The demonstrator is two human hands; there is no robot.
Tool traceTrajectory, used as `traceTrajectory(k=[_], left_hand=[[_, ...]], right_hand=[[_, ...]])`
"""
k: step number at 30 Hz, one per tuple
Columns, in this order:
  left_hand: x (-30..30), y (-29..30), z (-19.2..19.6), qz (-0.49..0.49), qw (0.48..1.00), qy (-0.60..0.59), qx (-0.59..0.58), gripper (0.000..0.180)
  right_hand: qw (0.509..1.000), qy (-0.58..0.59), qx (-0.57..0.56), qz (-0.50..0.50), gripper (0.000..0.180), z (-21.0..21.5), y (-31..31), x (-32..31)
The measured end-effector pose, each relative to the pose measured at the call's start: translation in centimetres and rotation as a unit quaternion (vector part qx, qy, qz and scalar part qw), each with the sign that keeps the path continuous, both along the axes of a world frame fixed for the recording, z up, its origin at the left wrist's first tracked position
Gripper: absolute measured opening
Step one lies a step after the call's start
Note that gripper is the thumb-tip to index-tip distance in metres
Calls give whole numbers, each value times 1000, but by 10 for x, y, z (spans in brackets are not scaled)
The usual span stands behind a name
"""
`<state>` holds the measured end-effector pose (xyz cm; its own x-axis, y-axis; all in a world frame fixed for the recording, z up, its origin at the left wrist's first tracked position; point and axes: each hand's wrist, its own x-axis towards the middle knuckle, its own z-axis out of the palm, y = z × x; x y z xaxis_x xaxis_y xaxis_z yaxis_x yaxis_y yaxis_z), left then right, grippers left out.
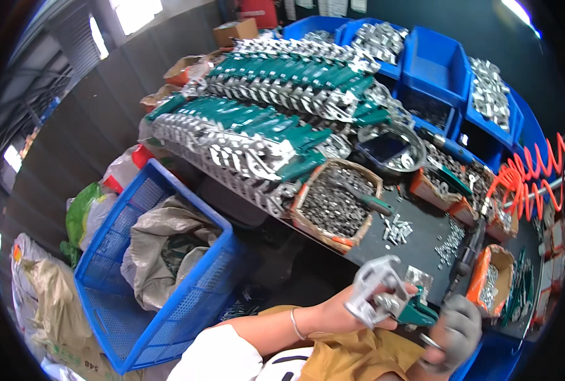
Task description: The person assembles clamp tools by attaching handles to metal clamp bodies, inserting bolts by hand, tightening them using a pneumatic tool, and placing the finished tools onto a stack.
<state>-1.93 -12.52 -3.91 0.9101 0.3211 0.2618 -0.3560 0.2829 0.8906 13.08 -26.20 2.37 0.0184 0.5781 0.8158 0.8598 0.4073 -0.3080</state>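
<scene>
A silver metal clamp with a green handle [384,295] is gripped in the closed bare left hand [346,311] above the lap, while the gloved right hand [457,330] is curled around its handle end, beside the dark workbench [416,244]

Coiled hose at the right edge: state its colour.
The coiled hose is bright orange-red, seen in the head view.

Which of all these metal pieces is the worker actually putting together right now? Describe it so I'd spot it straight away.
Start at the dark workbench and look to its near edge, just above the person's lap. There the bare left hand grips a silver metal clamp with a green part, while the grey-gloved right hand meets it. Unlike the matching pieces stacked in long rows behind, it alone is lifted off the bench.
</scene>
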Motion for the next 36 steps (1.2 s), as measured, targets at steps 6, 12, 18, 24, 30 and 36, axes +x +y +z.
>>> traceTrajectory(k=[6,12,18,24,30,36], left_hand=[[-91,161,88,552,829,-63,62,13],[-210,406,136,677,211,403,578,49],[-194,490,101,528,285,590,541,43],[-194,521,83,461,335,657,494,61],[-265,496,118,592,257,425,634,46],[-327,322,55,120,601,716,335,24]], right_hand=[[934,342,12,-104,19,-83,-34,28],[952,18,-276,-132,22,-81,-4,2],[944,-62,-259,-194,23,-91,-1,-8],[939,-71,-261,-213,25,-85,9,-13],[929,29,-309,-202,19,-119,-12,5],[903,-21,-305,-301,25,-145,-36,30]])
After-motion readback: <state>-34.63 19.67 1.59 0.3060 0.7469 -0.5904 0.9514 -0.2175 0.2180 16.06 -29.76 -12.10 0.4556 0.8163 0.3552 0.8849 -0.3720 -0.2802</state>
